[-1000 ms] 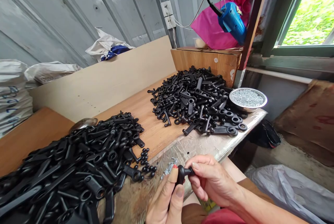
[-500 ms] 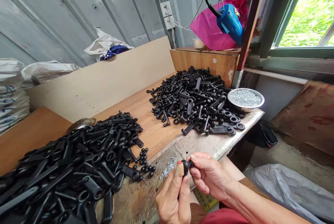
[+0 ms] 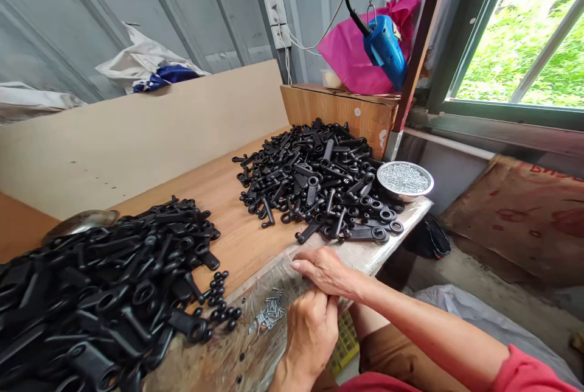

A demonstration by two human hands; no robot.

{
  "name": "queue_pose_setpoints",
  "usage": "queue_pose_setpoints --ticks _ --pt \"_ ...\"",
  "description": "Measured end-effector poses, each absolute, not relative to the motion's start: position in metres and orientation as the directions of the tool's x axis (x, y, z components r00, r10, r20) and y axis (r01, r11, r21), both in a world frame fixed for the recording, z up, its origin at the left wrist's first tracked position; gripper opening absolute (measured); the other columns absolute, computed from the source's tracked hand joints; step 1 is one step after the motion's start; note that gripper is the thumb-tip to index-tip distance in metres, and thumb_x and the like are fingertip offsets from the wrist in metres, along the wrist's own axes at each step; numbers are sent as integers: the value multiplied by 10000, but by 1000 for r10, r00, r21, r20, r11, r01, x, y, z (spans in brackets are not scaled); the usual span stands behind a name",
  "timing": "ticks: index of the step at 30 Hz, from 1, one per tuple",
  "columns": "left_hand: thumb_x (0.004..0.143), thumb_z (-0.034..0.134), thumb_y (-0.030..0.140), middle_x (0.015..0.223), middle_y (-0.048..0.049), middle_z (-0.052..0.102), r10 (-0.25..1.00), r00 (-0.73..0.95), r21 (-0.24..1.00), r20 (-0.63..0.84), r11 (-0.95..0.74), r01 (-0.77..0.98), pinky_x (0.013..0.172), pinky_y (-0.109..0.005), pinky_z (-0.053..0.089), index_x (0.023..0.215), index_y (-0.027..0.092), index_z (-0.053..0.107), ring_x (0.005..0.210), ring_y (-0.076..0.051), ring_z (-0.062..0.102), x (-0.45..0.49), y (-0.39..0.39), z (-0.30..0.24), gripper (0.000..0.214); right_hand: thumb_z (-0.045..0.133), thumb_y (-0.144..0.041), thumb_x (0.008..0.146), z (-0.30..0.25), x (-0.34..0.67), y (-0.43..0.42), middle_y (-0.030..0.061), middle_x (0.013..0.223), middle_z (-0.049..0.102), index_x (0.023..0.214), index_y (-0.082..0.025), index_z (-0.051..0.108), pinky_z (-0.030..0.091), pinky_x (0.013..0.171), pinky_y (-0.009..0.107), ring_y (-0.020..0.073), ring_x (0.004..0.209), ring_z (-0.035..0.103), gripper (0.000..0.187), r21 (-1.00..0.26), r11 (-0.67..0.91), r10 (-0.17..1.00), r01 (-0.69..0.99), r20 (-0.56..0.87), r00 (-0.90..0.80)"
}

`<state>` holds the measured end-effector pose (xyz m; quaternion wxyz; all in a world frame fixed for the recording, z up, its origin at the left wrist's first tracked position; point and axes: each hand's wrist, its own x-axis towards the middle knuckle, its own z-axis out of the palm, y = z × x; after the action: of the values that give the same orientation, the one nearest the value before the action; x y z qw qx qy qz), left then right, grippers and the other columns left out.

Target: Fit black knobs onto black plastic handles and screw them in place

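My left hand (image 3: pixel 312 328) is closed in a fist at the table's front edge. Over the top of it lies my right hand (image 3: pixel 323 271), touching it, with fingers bent down and together. Whatever is between the two hands is hidden. Just left of them, several short metal pins (image 3: pixel 270 311) lie loose on the plastic-covered front strip of the table. Beyond the pins is a small group of round black knobs (image 3: pixel 219 294). A large heap of black crank handles (image 3: pixel 114 288) spreads on the left, and a second heap of black handles (image 3: pixel 314 179) lies behind my hands.
A metal bowl of pins (image 3: pixel 405 180) stands at the table's right corner. A blue power tool (image 3: pixel 385 51) hangs above, before a pink bag (image 3: pixel 347 63). A pale board (image 3: pixel 150 130) closes off the back. Another metal bowl (image 3: pixel 82 223) sits behind the left heap.
The black part with a round end, held between both hands before, is now out of sight. My right hand has moved onto my left, which has turned knuckles up. The view has swung right.
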<state>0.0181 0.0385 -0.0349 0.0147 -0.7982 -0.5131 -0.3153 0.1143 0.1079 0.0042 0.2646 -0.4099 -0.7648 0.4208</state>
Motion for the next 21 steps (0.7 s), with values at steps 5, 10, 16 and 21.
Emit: queue_pose_setpoints --ticks 5,10,16,21 --pt "841 346 118 467 -42 582 782 338 226 524 -510 830 415 -294 322 560 186 579 393 -183 553 15 40 -36 372 414 -368 889 -1 109 111 -56 468 270 515 -153 509 233 474 231 85 457 259 442 -799 304 809 518 -70 -584" --pt "826 368 115 441 -64 559 775 369 230 513 -538 811 417 -310 293 529 167 591 376 -200 533 12 42 -37 375 359 -405 914 1 112 109 -44 498 341 565 -153 539 239 490 226 88 478 267 467 -703 350 820 619 -90 -566" --pt "797 403 152 463 -97 579 833 324 319 448 -487 813 431 -305 302 533 157 616 410 -227 544 16 40 -37 339 405 -317 908 0 115 105 -36 520 406 577 -162 546 269 524 233 99 504 297 392 -756 323 862 569 -13 -506" --pt "785 467 263 561 -90 638 932 217 545 291 -347 763 451 -276 369 654 151 628 486 -214 586 14 37 -29 236 374 -276 922 3 126 91 -8 591 508 677 -134 604 316 540 219 103 543 393 365 -802 336 863 494 53 -502"
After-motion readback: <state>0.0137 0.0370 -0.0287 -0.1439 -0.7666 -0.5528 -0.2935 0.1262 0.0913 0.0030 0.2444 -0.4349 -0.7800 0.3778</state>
